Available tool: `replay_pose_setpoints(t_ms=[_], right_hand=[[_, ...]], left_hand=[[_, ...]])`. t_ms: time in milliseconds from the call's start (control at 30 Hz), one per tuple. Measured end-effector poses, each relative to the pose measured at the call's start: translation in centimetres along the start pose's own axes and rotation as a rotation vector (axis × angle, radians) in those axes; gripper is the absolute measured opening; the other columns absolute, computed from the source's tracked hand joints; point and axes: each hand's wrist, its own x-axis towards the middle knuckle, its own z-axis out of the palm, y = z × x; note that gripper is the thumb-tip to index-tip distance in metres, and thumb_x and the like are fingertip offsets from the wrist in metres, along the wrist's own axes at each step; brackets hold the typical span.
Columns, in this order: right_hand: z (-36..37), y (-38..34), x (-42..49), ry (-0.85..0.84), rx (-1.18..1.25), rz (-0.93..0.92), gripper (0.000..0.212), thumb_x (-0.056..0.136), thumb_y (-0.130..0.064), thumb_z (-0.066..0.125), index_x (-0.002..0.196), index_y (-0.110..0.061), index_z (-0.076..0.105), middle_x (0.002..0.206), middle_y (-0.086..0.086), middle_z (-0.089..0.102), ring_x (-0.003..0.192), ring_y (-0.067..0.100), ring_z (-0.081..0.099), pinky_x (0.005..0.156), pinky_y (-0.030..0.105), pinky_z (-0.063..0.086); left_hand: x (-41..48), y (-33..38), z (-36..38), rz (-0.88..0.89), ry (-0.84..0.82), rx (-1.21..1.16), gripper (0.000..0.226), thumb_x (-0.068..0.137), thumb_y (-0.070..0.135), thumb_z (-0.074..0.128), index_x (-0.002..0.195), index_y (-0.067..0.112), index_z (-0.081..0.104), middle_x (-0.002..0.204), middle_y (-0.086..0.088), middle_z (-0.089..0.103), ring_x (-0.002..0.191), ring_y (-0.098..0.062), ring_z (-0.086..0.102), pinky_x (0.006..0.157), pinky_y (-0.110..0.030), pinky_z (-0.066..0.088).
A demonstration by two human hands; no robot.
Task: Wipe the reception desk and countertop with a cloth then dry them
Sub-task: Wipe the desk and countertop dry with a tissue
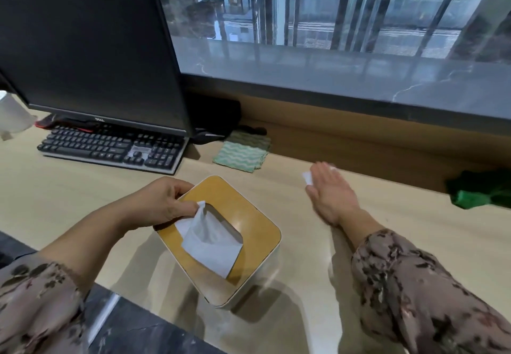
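Note:
My left hand [163, 204] grips the far left edge of a tissue box [249, 232] with a wooden lid, lifted and tilted above the beige desk [414, 243]. A white tissue [210, 243] sticks out of its slot. My right hand [331, 190] lies flat, fingers straight, pressing a small white tissue [307, 178] onto the desk to the right of the box. A folded green-and-white wavy cloth [242, 152] lies on the desk behind the box. The dark marble countertop [359, 77] runs along the raised ledge beyond.
A black monitor [91, 49] and a black keyboard [110, 147] stand at the left. A crumpled green cloth [481, 190] lies at the right edge. A black mouse [207, 136] sits beside the monitor. A dark marble edge [138, 331] borders the desk near me.

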Motion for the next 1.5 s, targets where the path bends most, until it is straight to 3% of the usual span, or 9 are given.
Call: replay_pose_setpoints(t_ms=[100,367,433,633,833,1000,1133,1333,1500], right_hand=[[0.1,0.2,0.7,0.011,0.009,0.131,0.07,0.091,-0.047,0.007,0.139,-0.003,0.031,0.139,0.013,0.038,0.131,0.029,0.031,0.114,0.036,0.017],[3.1,-6.2,0.7,-0.114,-0.031,-0.369,0.071,0.097,-0.042,0.029,0.153,-0.009,0.0,0.161,0.007,-0.005,0.148,0.019,-0.007,0.12,0.032,-0.009],[2.0,-3.1,0.9,-0.111,0.076,-0.219,0.072,0.093,-0.05,0.009,0.153,-0.009,0.012,0.161,0.008,0.009,0.148,0.021,0.005,0.121,0.035,0.004],[-2.3,9.2,-1.2,-0.116,0.012,0.395,0.051,0.101,-0.041,0.019,0.119,-0.013,0.058,0.128,0.015,0.06,0.117,0.031,0.054,0.099,0.036,0.039],[-1.8,9.4,0.0,-0.064,0.047,0.671,0.063,0.101,-0.034,0.017,0.152,0.001,0.005,0.16,0.015,-0.001,0.149,0.026,-0.002,0.119,0.033,-0.001],[-2.2,2.4,5.7,-0.231,0.133,0.459,0.048,0.1,-0.033,0.023,0.125,-0.012,0.059,0.137,0.013,0.053,0.123,0.033,0.052,0.099,0.038,0.04],[-1.7,-2.8,9.8,-0.255,0.211,0.191,0.046,0.101,-0.041,0.022,0.111,-0.016,0.059,0.121,0.013,0.061,0.11,0.033,0.057,0.086,0.039,0.042],[-0.2,-0.7,11.2,-0.239,0.162,-0.009,0.056,0.102,-0.043,0.02,0.142,-0.009,0.039,0.158,0.009,0.023,0.146,0.029,0.017,0.117,0.038,0.019],[-0.4,6.4,8.4,-0.064,0.092,0.131,0.056,0.104,-0.034,0.023,0.154,-0.011,0.013,0.161,0.005,0.004,0.149,0.022,0.002,0.12,0.028,0.001]], left_hand=[[0.8,0.7,0.2,0.003,-0.006,-0.015,0.011,0.087,0.023,0.068,0.087,0.015,0.075,0.083,-0.011,0.073,0.064,-0.019,0.066,0.057,-0.03,0.053],[3.0,3.3,1.0,0.004,-0.008,0.005,0.011,0.088,0.019,0.065,0.081,0.012,0.072,0.068,-0.002,0.068,0.054,-0.011,0.061,0.051,-0.024,0.048],[3.6,3.8,1.1,0.007,-0.009,0.024,0.011,0.088,0.02,0.065,0.088,0.011,0.072,0.072,-0.004,0.07,0.056,-0.011,0.062,0.052,-0.023,0.049],[5.2,5.3,2.0,0.034,-0.02,0.046,0.009,0.087,0.017,0.065,0.083,0.012,0.072,0.067,0.002,0.068,0.054,-0.01,0.061,0.051,-0.021,0.048],[6.8,5.8,2.2,0.03,-0.02,0.048,0.011,0.086,0.018,0.066,0.086,0.007,0.072,0.072,-0.006,0.068,0.057,-0.011,0.062,0.053,-0.023,0.051],[7.9,5.8,1.8,0.022,-0.003,0.025,0.012,0.086,0.016,0.066,0.076,0.013,0.071,0.064,0.004,0.067,0.053,-0.007,0.061,0.051,-0.019,0.048],[8.9,5.6,1.6,0.013,-0.005,0.003,0.01,0.086,0.015,0.066,0.08,0.014,0.073,0.071,-0.003,0.07,0.059,-0.011,0.064,0.055,-0.023,0.052],[10.5,6.0,2.3,0.011,-0.03,-0.002,0.009,0.086,0.016,0.067,0.081,0.016,0.074,0.075,-0.003,0.072,0.06,-0.01,0.065,0.055,-0.023,0.052],[11.0,6.3,2.8,0.026,-0.067,0.031,0.014,0.085,0.017,0.066,0.088,0.004,0.07,0.075,-0.007,0.069,0.06,-0.012,0.063,0.06,-0.028,0.053]])
